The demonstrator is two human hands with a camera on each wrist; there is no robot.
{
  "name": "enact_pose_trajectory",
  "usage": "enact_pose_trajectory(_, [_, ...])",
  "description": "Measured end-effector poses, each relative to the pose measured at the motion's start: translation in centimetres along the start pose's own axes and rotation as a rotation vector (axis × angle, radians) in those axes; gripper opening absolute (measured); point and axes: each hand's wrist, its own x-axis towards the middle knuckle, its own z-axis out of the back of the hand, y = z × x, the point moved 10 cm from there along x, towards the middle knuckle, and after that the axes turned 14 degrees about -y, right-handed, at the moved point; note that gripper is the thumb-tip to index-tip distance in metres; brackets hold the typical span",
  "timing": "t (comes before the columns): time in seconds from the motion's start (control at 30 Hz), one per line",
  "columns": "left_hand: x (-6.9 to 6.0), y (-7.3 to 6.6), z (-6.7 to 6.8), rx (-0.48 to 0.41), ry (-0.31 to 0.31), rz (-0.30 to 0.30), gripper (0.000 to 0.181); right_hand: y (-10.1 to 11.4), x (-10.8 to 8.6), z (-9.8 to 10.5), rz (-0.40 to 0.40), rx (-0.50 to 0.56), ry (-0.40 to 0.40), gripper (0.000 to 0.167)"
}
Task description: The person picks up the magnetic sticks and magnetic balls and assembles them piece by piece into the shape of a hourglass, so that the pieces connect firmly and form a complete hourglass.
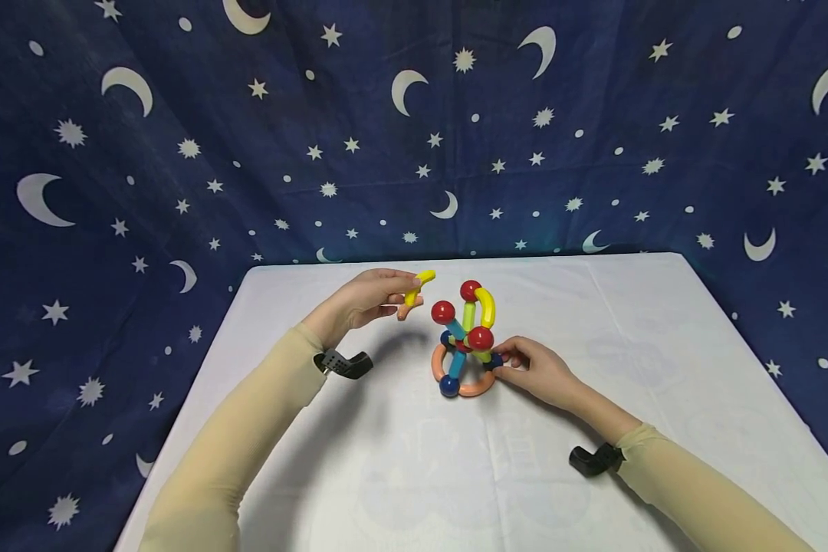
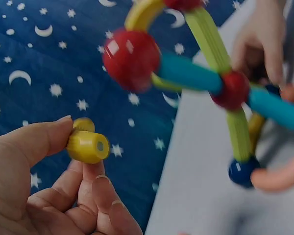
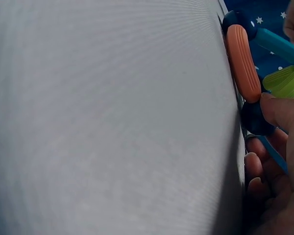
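Between thumb and fingers, my left hand (image 1: 372, 297) pinches a yellow curved rod (image 1: 419, 285), held above the table left of the structure. In the left wrist view the yellow rod (image 2: 88, 147) points its round end at the camera. A small orange piece (image 1: 410, 308) shows just under it in the head view; how it is held is unclear. The magnetic ball-and-rod structure (image 1: 458, 364) stands on an orange curved-rod ring, with blue and green rods rising to red balls. My right hand (image 1: 541, 372) pinches the dark blue ball (image 3: 257, 119) at its right base.
A white cloth covers the table (image 1: 386, 475). Behind it hangs a dark blue curtain (image 1: 359, 100) with moons and stars. A second yellow curved rod (image 1: 486, 307) joins two red balls on top of the structure. Both wrists carry black camera mounts (image 1: 345, 363).
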Motion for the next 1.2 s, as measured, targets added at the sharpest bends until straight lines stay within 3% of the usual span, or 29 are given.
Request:
enact_pose_trajectory(0.23, [-1.1, -2.2, -2.3, -0.079, 0.063, -0.009, 0.039, 0.1, -0.1, 0.1, 0.007, 0.005, -0.004, 0.037])
enact_pose_trajectory(0.7, [-1.5, -2.4, -3.4, -0.071, 0.109, -0.015, 0.043, 0.1, -0.1, 0.0, 0.019, 0.014, -0.007, 0.038])
enact_pose_trajectory(0.97, [-1.4, -3.3, -3.4, 0.03, 0.071, -0.127, 0.036, 0.1, -0.1, 0.0, 0.017, 0.009, -0.009, 0.038])
enact_pose_trajectory(1.2, [-1.8, -3.8, -3.7, 0.138, 0.083, -0.219, 0.032, 0.1, -0.1, -0.1, 0.008, 0.012, -0.003, 0.037])
